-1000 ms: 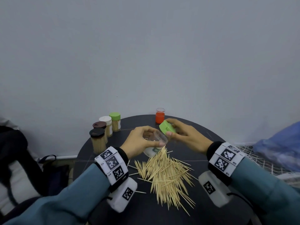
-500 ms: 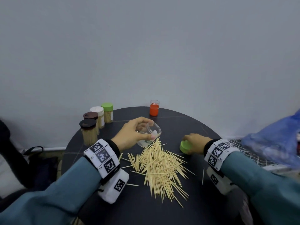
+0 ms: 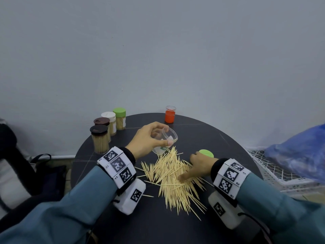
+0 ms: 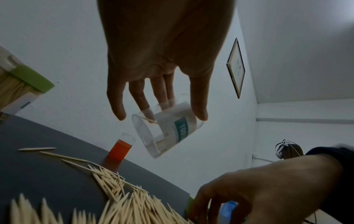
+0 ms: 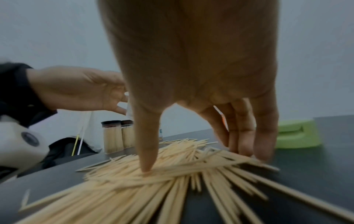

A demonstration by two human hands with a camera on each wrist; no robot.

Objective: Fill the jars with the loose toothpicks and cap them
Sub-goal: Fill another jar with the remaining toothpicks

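Left hand (image 3: pixel 146 138) grips tilted empty jar (image 3: pixel 166 140) for loading; right hand (image 3: pixel 197 167), fingers spread open, gathers toothpicks (image 3: pixel 175 178).

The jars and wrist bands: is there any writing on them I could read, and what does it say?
"TOOT", cut off: teal label of the clear jar that the left hand holds.
Wrist bands: black-and-white square codes with tiny marks, too small to read.
Capped jars: labels too blurred to read.
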